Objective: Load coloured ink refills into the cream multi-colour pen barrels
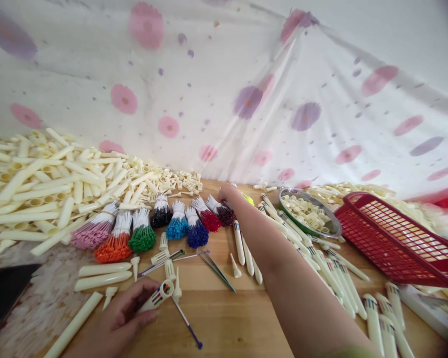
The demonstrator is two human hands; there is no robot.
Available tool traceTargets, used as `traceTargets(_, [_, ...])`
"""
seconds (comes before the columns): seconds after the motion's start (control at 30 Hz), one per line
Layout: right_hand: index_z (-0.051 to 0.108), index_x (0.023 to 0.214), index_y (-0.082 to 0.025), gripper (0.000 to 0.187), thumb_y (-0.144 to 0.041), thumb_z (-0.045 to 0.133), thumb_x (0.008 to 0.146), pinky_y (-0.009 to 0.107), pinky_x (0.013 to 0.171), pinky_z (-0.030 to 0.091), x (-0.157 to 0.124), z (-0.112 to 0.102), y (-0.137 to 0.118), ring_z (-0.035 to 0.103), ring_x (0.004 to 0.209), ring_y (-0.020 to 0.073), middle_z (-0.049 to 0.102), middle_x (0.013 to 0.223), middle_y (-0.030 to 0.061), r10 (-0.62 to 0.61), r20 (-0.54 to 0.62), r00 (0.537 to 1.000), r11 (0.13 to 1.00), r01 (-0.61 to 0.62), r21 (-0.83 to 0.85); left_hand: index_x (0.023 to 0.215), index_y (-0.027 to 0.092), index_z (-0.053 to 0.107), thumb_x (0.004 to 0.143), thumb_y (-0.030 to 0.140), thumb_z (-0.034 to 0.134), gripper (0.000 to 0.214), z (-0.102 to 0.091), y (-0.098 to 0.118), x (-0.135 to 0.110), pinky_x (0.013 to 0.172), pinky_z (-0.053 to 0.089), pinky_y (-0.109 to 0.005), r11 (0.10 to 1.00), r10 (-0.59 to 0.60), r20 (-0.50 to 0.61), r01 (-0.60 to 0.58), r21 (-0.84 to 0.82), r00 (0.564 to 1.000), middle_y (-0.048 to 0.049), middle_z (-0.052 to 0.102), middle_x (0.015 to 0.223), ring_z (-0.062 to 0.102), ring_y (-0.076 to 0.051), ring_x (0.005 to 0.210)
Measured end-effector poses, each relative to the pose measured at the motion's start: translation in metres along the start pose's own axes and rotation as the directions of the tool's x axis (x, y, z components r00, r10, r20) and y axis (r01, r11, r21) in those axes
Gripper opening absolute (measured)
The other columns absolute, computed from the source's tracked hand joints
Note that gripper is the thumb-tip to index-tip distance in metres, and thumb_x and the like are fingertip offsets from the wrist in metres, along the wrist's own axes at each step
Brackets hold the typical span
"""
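My left hand (125, 314) is closed round a cream multicolour pen barrel (157, 297). Several coloured tips show in the barrel's slots and open end. My right arm stretches forward, and my right hand (231, 193) is at the back beside a dark maroon bundle of refills (224, 214) and a yellow bundle (248, 199); its fingers are hidden. Leftward stand a red bundle (209, 219), a dark blue bundle (197, 233), a green bundle (142, 236) and an orange bundle (114, 246). Loose refills (188, 325) and slotted cream parts (169, 270) lie near my left hand.
A large heap of cream tubes (41, 184) covers the left side. Rightward are a metal bowl of small parts (309, 211), a red plastic basket (399, 238) and rows of pen barrels (343, 283). Tweezers (220, 272) lie mid-table. A flowered sheet (209, 74) hangs behind.
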State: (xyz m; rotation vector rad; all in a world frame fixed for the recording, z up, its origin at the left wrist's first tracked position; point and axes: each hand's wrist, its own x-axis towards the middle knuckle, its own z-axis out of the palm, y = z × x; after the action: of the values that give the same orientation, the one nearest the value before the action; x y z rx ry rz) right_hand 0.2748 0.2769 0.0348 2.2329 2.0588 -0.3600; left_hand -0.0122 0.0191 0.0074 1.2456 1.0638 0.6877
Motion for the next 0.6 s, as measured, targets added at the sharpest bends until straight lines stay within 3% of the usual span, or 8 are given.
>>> traceTargets(0.17, [0.053, 0.113, -0.017, 0.028, -0.031, 0.051, 0.089, 0.038, 0.080, 0.049, -0.014, -0.011, 0.015, 0.057, 0.096, 0.0189, 0.055, 0.115, 0.0074, -0.016, -0.131, 0.991, 0.995, 0.028, 0.093, 0.093, 0.027, 0.067, 0.070, 0.044, 0.067, 0.028, 0.001, 0.002, -0.001, 0.087, 0.047, -0.033, 1.000, 0.020, -0.027, -0.020, 0.020, 0.999, -0.0023, 0.070, 0.097, 0.059, -0.027, 0.100])
traceTargets(0.3, [0.053, 0.113, -0.015, 0.029, -0.032, 0.051, 0.089, 0.039, 0.079, 0.050, -0.041, -0.017, 0.027, 0.058, 0.093, 0.0183, 0.055, 0.112, 0.0075, 0.008, -0.248, 0.969, 0.988, 0.030, 0.150, 0.090, 0.025, 0.068, 0.069, 0.041, 0.069, 0.026, 0.002, 0.003, -0.002, 0.087, 0.047, -0.034, 0.998, 0.056, -0.048, -0.055, 0.022, 0.997, -0.0025, 0.070, 0.095, 0.060, -0.027, 0.096])
traceTargets(0.47, [0.055, 0.102, -0.017, 0.017, -0.024, 0.043, 0.091, 0.032, 0.077, 0.045, -0.074, -0.018, 0.034, 0.060, 0.084, 0.0173, 0.065, 0.090, 0.0045, -0.040, -0.376, 0.926, 0.974, 0.120, 0.191, 0.092, 0.025, 0.069, 0.071, 0.037, 0.067, 0.025, 0.002, -0.003, -0.002, 0.085, 0.048, -0.035, 0.995, 0.076, -0.054, -0.072, 0.062, 0.996, -0.0030, 0.070, 0.093, 0.061, -0.027, 0.094])
traceTargets(0.6, [0.055, 0.102, -0.018, 0.016, -0.022, 0.043, 0.091, 0.031, 0.077, 0.045, -0.069, -0.016, 0.033, 0.060, 0.083, 0.0177, 0.066, 0.086, 0.0031, -0.064, -0.388, 0.919, 0.960, 0.163, 0.228, 0.092, 0.024, 0.068, 0.072, 0.035, 0.066, 0.023, 0.005, -0.002, -0.001, 0.084, 0.048, -0.033, 0.994, 0.083, -0.041, -0.080, 0.076, 0.996, -0.0031, 0.069, 0.093, 0.060, -0.027, 0.096])
